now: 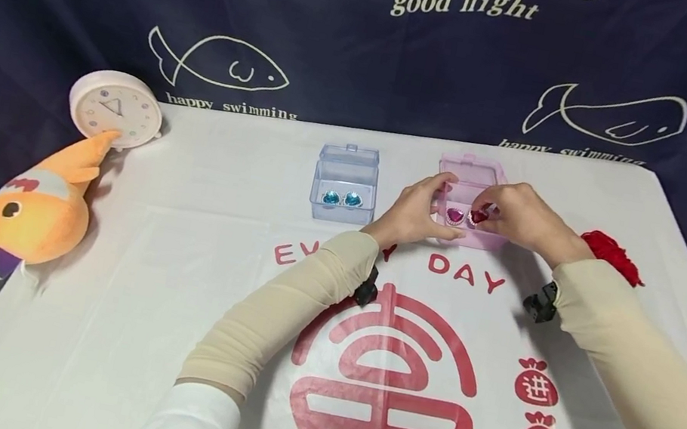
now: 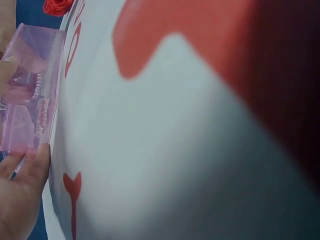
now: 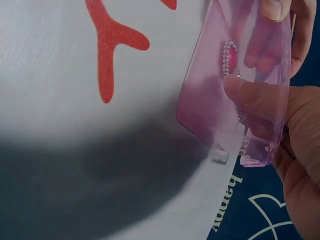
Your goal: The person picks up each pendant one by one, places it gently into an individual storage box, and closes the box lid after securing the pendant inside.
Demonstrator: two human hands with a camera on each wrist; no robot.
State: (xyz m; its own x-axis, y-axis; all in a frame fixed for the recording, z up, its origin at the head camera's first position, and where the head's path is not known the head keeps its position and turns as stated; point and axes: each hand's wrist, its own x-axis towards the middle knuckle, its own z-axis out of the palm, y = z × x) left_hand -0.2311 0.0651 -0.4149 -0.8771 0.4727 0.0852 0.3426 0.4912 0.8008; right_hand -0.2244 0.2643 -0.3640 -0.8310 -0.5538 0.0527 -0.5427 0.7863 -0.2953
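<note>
A see-through pink box with its lid raised stands at the back of the table. My left hand grips its left side, thumb at the front wall and forefinger at the back. My right hand reaches inside over the right side and pinches a dark red gem with a beaded silver rim. Beside that gem a magenta one lies in the box. In the right wrist view, the right thumb is inside the pink wall, partly covering a gem.
Left of the hands is an open see-through blue box holding two teal gems. Red yarn lies beyond the right wrist. A white clock and an orange plush toy sit at the far left.
</note>
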